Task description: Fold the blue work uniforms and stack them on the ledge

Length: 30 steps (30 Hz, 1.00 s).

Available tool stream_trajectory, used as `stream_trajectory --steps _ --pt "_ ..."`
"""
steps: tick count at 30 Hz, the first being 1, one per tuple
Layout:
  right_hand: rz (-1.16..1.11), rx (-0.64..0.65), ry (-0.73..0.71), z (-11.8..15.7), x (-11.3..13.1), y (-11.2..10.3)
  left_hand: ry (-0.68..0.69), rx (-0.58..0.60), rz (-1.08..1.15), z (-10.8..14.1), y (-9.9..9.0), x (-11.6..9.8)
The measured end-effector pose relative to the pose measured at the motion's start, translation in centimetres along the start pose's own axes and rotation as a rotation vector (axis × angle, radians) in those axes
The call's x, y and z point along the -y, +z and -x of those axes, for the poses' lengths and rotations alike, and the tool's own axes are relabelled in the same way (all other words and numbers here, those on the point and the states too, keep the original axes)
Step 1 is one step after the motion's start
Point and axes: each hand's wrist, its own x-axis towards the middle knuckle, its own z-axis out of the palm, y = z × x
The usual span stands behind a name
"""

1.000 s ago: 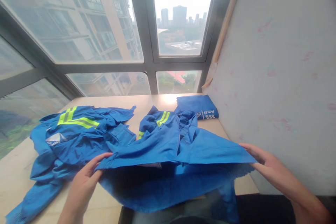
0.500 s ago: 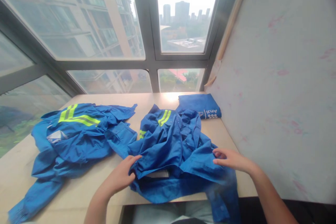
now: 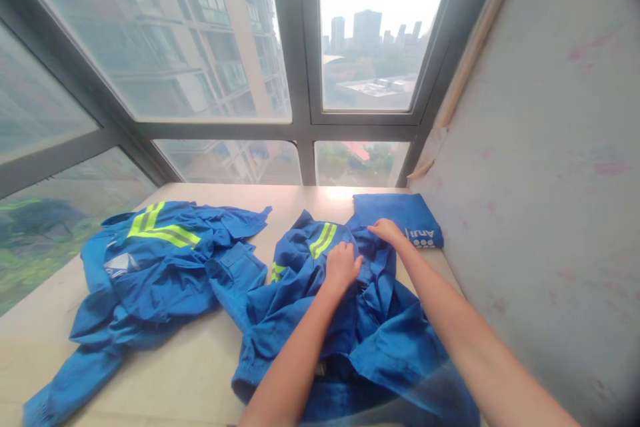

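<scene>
A crumpled blue jacket with yellow-green reflective stripes lies in front of me. My left hand is on its upper middle, right beside the stripe, fingers curled on the cloth. At the jacket's upper right edge, my right hand has its fingers bent onto the collar area; what they pinch is too small to make out. The jacket's lower part is partly hidden by my forearms.
To the left, a second blue jacket is spread on the pale table. A folded blue cloth with white lettering lies at the back right, by the wall. Windows rise behind the table.
Both hands have moved from the jacket's near lower edge up to its upper part. The jacket's lower front has shifted, and the view has tilted slightly.
</scene>
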Motion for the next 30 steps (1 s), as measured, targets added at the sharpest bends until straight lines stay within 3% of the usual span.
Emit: stream_trajectory --steps 3,5,8,12,15,18,20,22,27,30 --pt "-0.019 0.062 -0.052 0.3 0.4 0.6 0.023 0.044 -0.011 0.7 1.6 -0.8" --pt "-0.047 0.031 -0.081 1.5 0.2 0.7 0.048 0.077 -0.023 2.5 2.0 -0.8" --pt "-0.099 -0.097 -0.081 4.3 -0.6 0.7 0.163 0.063 -0.011 6.7 1.4 -0.6" --pt "-0.316 -0.379 -0.066 7.8 -1.2 0.6 0.262 0.006 0.023 13.1 -0.2 -0.2" --pt "-0.461 -0.524 -0.12 9.9 -1.0 1.1 0.231 0.076 0.054 16.8 -0.1 0.3" --pt "-0.523 -0.529 -0.161 12.0 -0.6 2.2 0.182 0.205 0.164 18.8 0.8 1.1" --pt "-0.537 -0.45 -0.168 13.5 -0.5 3.1 0.13 0.251 0.275 19.1 1.1 1.8" --pt "-0.534 -0.339 -0.161 15.0 -0.5 3.9 0.041 0.214 0.416 18.5 1.1 2.5" --pt "-0.547 -0.037 -0.108 17.7 -0.1 4.9 -0.289 -0.174 0.835 14.5 -0.3 4.6" --pt "-0.574 -0.032 -0.088 18.2 0.2 5.2 -0.372 -0.331 0.963 11.8 -1.1 5.7"
